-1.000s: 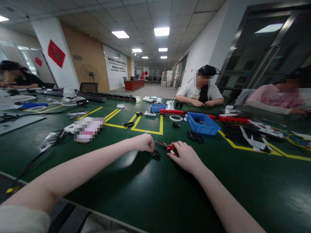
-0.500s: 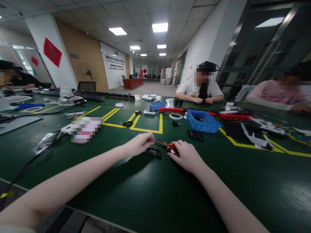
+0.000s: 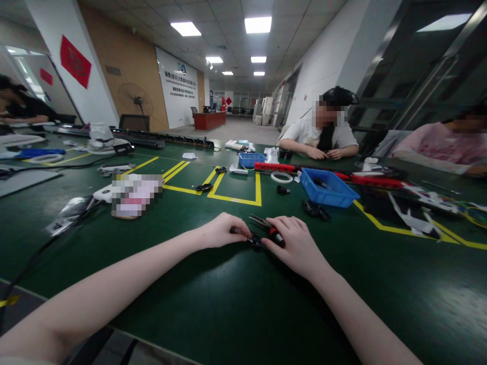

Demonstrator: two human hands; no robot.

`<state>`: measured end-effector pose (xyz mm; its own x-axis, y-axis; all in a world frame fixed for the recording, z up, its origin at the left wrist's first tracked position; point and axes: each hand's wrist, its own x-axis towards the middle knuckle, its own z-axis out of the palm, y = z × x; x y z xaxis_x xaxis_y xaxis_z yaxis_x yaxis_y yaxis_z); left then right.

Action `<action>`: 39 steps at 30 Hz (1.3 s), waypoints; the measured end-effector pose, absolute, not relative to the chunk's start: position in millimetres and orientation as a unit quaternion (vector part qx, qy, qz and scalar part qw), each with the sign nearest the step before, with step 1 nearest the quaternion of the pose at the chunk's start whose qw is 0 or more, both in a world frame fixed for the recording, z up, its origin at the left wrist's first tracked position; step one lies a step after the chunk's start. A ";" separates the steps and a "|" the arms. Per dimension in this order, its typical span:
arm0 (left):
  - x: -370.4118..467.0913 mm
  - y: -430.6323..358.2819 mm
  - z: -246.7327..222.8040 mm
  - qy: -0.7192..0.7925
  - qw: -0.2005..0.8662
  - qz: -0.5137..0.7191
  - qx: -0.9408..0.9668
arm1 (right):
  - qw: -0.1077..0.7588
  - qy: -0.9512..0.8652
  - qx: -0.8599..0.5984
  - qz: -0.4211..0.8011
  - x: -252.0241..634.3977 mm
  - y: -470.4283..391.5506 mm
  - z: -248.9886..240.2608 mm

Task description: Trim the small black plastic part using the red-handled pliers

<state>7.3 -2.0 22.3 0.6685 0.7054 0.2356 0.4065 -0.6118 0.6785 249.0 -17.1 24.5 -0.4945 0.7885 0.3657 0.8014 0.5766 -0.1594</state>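
My left hand [image 3: 225, 230] is closed, with its fingers pinching a small black plastic part [image 3: 254, 241] just above the green table. What exactly this part is cannot be made out, and the fingertips cover some of it. Close beside it, my right hand [image 3: 296, 242] is wrapped around needle-nose pliers [image 3: 277, 236] with red and black handles. The metal jaws point up and to the left, past the left fingertips, and grip nothing. My right thumb reaches toward the black part; whether it touches is unclear.
Ahead lie a blue bin [image 3: 327, 188], a smaller blue bin [image 3: 251, 160], a black cable bundle [image 3: 315, 209] and a white tape ring [image 3: 281, 177]. A phone [image 3: 137, 196] rests on the left. Yellow tape [image 3: 236, 201] marks the table. A co-worker [image 3: 323, 126] sits opposite.
My left hand has moved slightly right and taken up the black part that lay beneath it. The pliers have tilted, their jaws now away from the left fingers. The view has shifted a little.
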 end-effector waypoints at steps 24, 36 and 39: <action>22.7 -13.8 23.7 0.464 0.142 0.192 0.853 | 0.172 -0.911 -0.372 0.042 231.6 -25.5 23.8; 19.7 -14.5 15.4 0.385 0.136 0.234 0.882 | 0.175 -0.911 -0.368 0.063 232.7 -24.1 24.4; 18.5 -14.0 16.8 0.406 0.151 0.232 0.871 | 0.172 -0.910 -0.372 0.067 232.6 -24.3 25.0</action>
<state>18.5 -14.0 16.8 0.5635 0.7766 0.2817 0.6365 -0.6256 0.4511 232.6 -24.3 25.0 -0.6635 0.7006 0.2626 0.6545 0.7135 -0.2500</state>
